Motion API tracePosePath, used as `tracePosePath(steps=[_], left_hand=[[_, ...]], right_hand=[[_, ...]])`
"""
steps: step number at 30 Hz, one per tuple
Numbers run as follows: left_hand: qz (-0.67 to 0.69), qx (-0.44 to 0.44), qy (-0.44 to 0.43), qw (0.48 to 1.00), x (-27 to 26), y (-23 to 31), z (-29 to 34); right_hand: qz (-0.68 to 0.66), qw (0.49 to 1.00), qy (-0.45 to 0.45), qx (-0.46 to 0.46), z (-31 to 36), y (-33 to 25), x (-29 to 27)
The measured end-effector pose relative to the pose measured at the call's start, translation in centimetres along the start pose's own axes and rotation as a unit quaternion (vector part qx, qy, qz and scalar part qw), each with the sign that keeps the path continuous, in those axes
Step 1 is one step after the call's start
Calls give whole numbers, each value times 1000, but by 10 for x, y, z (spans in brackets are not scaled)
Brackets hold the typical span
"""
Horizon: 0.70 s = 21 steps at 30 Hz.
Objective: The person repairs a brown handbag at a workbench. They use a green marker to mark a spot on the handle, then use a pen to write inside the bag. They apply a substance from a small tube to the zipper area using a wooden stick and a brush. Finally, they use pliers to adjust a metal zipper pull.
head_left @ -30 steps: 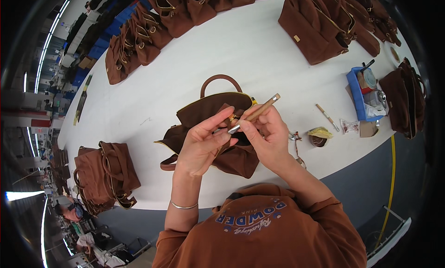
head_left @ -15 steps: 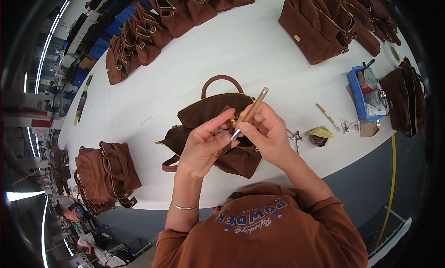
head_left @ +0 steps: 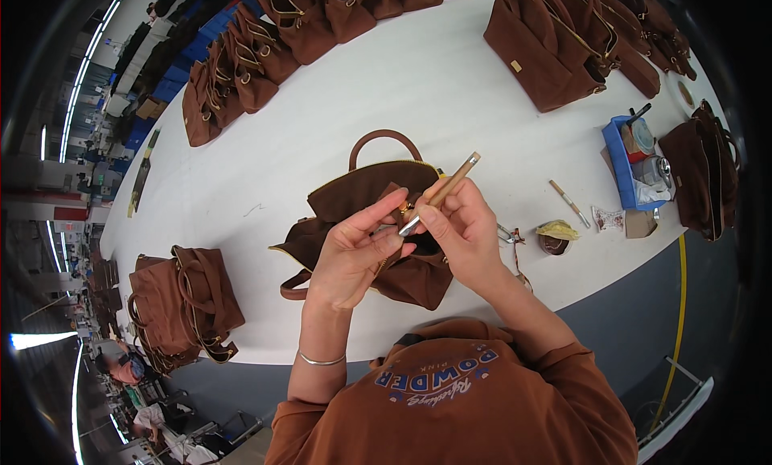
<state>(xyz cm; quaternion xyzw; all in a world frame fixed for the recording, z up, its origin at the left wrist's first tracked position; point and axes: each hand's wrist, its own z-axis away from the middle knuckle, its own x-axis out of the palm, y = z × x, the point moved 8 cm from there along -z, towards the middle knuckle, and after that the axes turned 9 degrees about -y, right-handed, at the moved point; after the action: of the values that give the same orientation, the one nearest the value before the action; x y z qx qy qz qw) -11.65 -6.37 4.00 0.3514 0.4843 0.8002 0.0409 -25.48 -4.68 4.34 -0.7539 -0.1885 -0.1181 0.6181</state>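
A brown handbag [head_left: 414, 284] lies unzipped on the white table in front of me, one rounded handle standing up at its far side. Over it, my left hand [head_left: 342, 260] pinches a small brown leather piece [head_left: 391, 195] with a gold-coloured metal fitting [head_left: 406, 208]. My right hand [head_left: 466, 238] is closed around a slim tan pen-like tool [head_left: 455, 182]. The tool's silver tip points down and left, close to my left fingertips and the fitting. Whether the tip touches the fitting is hidden among the fingers.
Brown handbags [head_left: 531, 55] stand along the table's far side, and more [head_left: 185, 300] sit at the left. On the right are a blue bin [head_left: 619, 163] of supplies, a small tub [head_left: 553, 240], another tan pen-like tool [head_left: 569, 204] and a white table edge [head_left: 635, 266].
The tan tool has tilted, its upper end swinging to the right. My right hand has turned slightly with it, while my left hand stays almost still.
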Motion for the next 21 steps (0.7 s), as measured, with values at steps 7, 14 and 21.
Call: tracePosePath(steps=[7, 14, 21], left_hand=[[15, 5, -15, 1000, -3, -3, 2], [-4, 7, -10, 1000, 0, 0, 0], [2, 11, -12, 1000, -1, -1, 2]], right_hand=[[-17, 999, -35, 5, 0, 2, 1], [-70, 997, 2, -10, -2, 4, -3], [-64, 998, 11, -1, 1, 5, -1]])
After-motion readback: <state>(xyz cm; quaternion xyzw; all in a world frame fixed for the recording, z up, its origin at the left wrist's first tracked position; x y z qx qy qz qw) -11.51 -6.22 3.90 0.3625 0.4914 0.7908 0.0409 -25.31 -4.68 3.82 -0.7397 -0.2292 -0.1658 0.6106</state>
